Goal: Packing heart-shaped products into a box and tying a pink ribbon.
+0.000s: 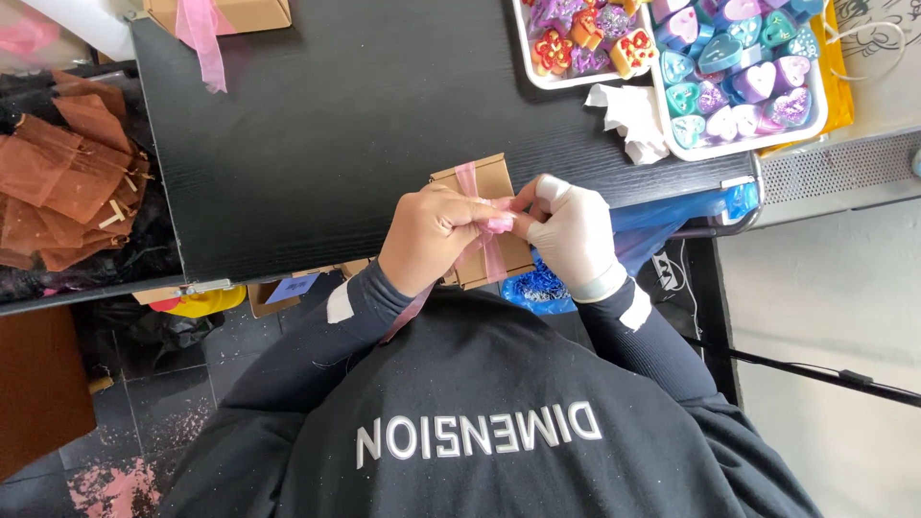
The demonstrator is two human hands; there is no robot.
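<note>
Both hands at bench near edge: left hand bare, right hand gloved, each pinching pink ribbon over small kraft box; heart-soap tray at far right corner.

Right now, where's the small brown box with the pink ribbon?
The brown box sits at the black table's near edge, centre frame, between the left hand and gloved right hand.

Bright even daylight, soft shadows, sharp focus, slight wide-angle edge distortion.
</note>
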